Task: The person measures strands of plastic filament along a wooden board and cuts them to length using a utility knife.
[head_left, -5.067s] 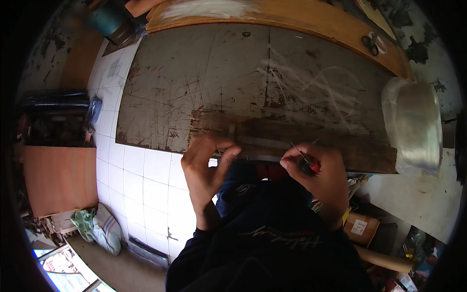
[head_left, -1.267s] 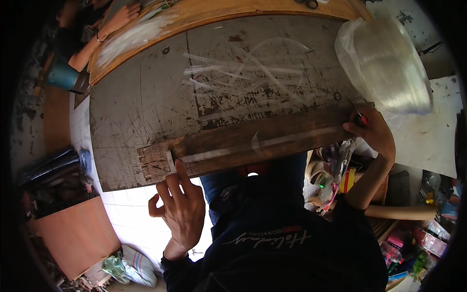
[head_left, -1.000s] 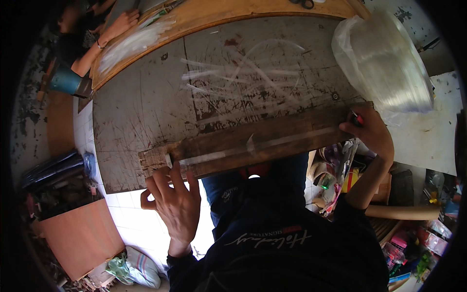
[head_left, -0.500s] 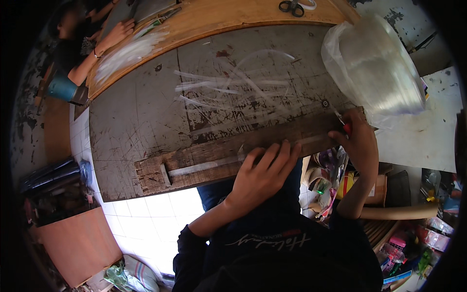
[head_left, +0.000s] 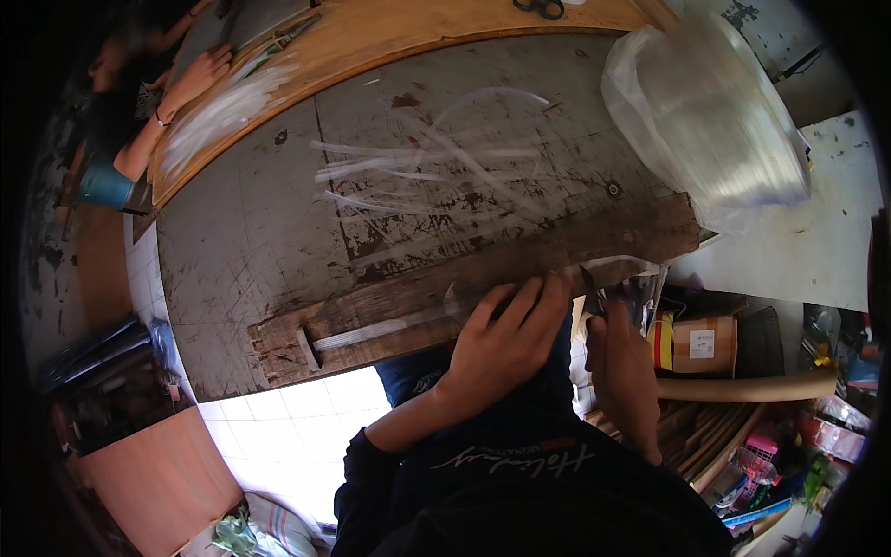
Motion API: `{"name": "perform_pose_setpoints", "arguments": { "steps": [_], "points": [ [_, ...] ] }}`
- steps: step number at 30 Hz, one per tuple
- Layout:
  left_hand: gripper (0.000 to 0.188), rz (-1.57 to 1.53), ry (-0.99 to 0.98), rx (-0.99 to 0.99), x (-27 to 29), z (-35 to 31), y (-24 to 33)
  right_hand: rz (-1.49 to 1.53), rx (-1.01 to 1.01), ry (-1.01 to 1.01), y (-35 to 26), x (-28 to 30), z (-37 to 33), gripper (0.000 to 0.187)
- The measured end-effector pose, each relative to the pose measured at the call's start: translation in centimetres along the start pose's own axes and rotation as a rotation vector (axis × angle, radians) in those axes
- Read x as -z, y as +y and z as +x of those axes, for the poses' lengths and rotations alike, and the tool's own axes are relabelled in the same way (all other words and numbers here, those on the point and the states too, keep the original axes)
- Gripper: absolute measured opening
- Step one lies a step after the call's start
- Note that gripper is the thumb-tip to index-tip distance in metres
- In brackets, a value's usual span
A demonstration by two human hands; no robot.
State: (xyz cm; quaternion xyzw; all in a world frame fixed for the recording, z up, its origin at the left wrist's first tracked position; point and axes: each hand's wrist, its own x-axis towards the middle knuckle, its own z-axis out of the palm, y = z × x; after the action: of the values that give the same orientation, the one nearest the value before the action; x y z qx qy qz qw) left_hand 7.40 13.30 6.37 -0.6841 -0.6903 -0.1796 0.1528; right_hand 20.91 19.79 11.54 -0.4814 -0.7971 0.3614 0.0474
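A long, worn wooden board (head_left: pixel 390 302) lies along the table's near edge. Flat on it runs a clear plastic strip (head_left: pixel 362 332), past a small upright metal piece (head_left: pixel 310 351) at the board's left end. My left hand (head_left: pixel 509 334) presses the strip against the board with its fingers; its thumb is hidden. Just right of it, below the board's edge, my right hand (head_left: pixel 624 376) is closed around a knife whose dark blade (head_left: pixel 587 280) points up at the board. The knife's handle is hidden in the fist. Beyond the blade, a pale strip end curves near the board's right part.
Several loose clear strips (head_left: pixel 427 167) lie on the scratched grey table (head_left: pixel 232 251). A large bagged roll of clear plastic (head_left: pixel 715 121) stands at the back right. Scissors (head_left: pixel 540 7) rest on the far wooden surface. Another person's hand (head_left: pixel 200 74) is at far left. Boxes (head_left: pixel 701 345) sit below right.
My right hand has come down and toward me, from the board's right end to below its near edge. My left hand stays on the strip. The view has shifted slightly.
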Motion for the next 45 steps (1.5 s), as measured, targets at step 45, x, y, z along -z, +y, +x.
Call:
{"name": "perform_pose_setpoints", "arguments": {
  "steps": [45],
  "points": [
    [0.004, -0.34, -0.093, 0.214, -0.3, 2.6, -1.1, -0.037, -0.202, -0.257, -2.4, 1.0, 2.4, 0.016]
  ]
}}
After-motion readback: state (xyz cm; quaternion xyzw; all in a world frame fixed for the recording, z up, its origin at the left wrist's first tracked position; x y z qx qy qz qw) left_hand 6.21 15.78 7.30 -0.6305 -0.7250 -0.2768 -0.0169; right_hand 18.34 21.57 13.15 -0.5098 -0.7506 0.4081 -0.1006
